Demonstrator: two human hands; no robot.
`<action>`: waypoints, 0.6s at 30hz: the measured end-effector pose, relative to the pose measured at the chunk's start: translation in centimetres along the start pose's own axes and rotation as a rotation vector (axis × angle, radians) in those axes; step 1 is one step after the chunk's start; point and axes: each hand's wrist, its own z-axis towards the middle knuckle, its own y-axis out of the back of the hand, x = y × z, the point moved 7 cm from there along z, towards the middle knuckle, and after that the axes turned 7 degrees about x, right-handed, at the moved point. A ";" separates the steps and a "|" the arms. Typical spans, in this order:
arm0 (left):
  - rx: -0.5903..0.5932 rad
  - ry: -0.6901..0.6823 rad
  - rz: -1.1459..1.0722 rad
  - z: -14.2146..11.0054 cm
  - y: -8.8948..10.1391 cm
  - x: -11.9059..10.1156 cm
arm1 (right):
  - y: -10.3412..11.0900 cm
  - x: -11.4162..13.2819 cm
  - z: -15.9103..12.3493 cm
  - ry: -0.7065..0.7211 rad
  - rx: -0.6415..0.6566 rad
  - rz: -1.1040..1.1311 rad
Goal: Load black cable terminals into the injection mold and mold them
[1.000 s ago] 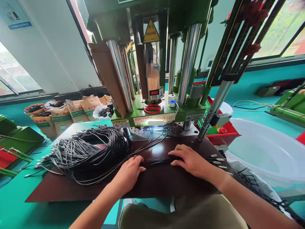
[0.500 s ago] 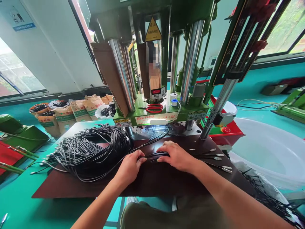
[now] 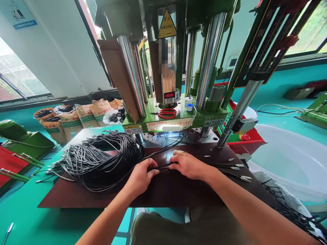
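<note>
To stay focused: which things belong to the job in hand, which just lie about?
Likely the job's:
thin black cables in left hand and right hand
dark brown flat board beneath

Seemingly lying about:
red-handled metal scissors
round blue and white spool

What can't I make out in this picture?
All in the head view:
Exact count of the black cables between the hands: too thin, overlapping, dark against the brown board.
Cable stretches inside each grip: hidden by the left hand and right hand.
Top of the green press: cut off by the upper edge.
Small print on the warning label: too small.
White tub's far right part: cut off by the right edge.
</note>
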 end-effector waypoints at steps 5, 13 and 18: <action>-0.006 0.017 -0.017 0.0 0.2 -0.1 | -0.2 0.1 0.3 0.017 0.015 -0.113; 0.090 -0.008 0.189 -0.5 -0.8 -0.3 | -1.2 0.3 0.4 0.030 -0.004 -0.217; 0.049 -0.072 0.146 -0.5 0.1 -1.2 | -0.8 0.0 -0.4 0.023 -0.003 -0.213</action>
